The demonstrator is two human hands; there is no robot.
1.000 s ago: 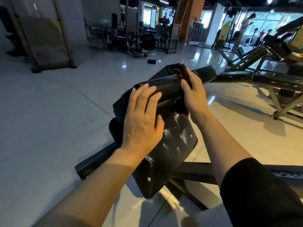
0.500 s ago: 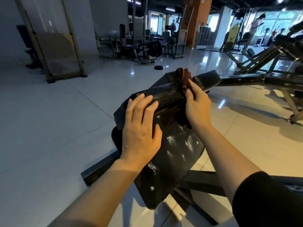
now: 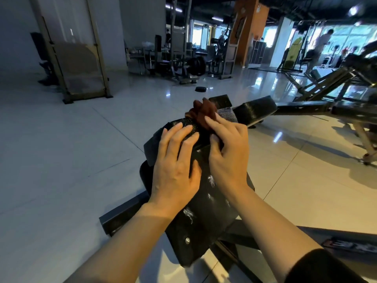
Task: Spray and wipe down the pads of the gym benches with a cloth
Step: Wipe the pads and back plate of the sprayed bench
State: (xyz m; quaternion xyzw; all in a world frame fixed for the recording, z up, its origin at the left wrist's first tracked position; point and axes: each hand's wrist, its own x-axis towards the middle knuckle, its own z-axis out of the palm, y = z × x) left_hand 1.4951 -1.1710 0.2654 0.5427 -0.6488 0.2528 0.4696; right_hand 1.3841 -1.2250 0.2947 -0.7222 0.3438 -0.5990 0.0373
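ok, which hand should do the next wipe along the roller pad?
Right. The right hand already holds the brown cloth bunched on top of the roller pad, so it can likely drag it along. The left hand lies flat on the pad, fingers straight, bracing it with no cloth.

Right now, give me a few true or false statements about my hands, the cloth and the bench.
1. The right hand holds a brown cloth. True.
2. The left hand grips a spray bottle. False: it rests flat on the roller pad; no bottle is in view.
3. The cloth lies on the floor. False: it is bunched on top of the roller pad.
4. White streaks show on the black bench pad below the hands. True.
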